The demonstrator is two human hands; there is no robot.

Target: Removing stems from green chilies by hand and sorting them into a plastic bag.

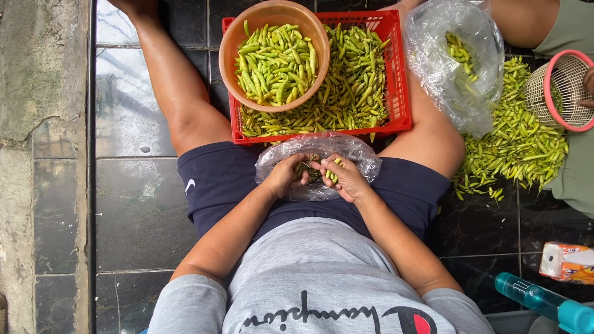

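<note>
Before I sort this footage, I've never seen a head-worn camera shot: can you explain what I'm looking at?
There is one picture, taken from a camera on a seated person's head, looking down at their lap. The left hand and right hand hold green chili peppers over a clear plastic bag on the lap. Between the legs sits a red crate of peppers with an orange bowl of them on top. To the right, more peppers lie piled on the dark tiled floor, beside another person's basket.

bag (322, 154): thin clear crinkled plastic | crate (399, 93): red plastic | floor tiles (136, 204): dark, glossy | chillies (352, 93): smooth, waxy
</note>
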